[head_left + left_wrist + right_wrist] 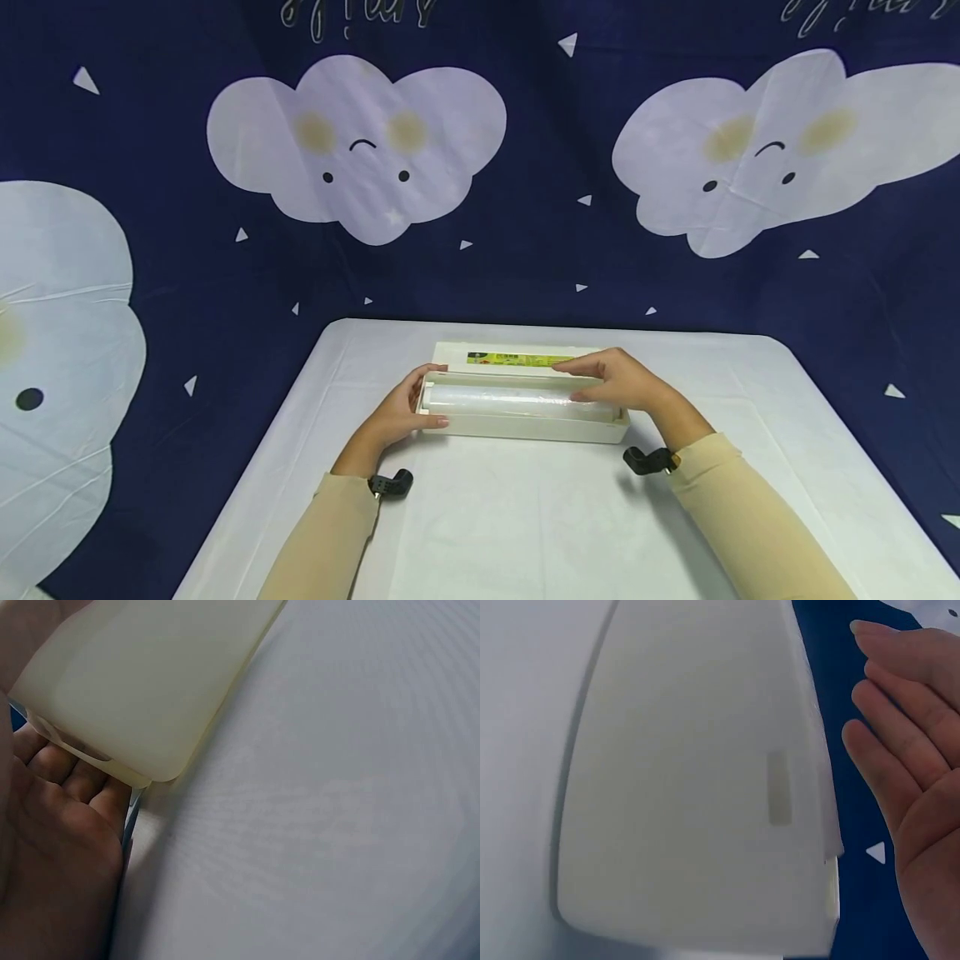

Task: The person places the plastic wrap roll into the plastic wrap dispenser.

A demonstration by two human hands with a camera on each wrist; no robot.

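Observation:
A long cream dispenser box lies open on the table, a roll of clear cling film inside it. Behind the roll is the raised lid, which carries a green and yellow label. My left hand grips the box's left end, thumb on the front wall and fingers round the back. In the left wrist view, curled fingers show past the box's end. Over the right part of the roll is my right hand, its fingers and thumb extended and apart. The right wrist view shows that palm above the box.
A white cloth covers the table under the box. Behind it hangs a dark blue curtain printed with clouds and triangles. Black wrist cameras stick out from both beige sleeves.

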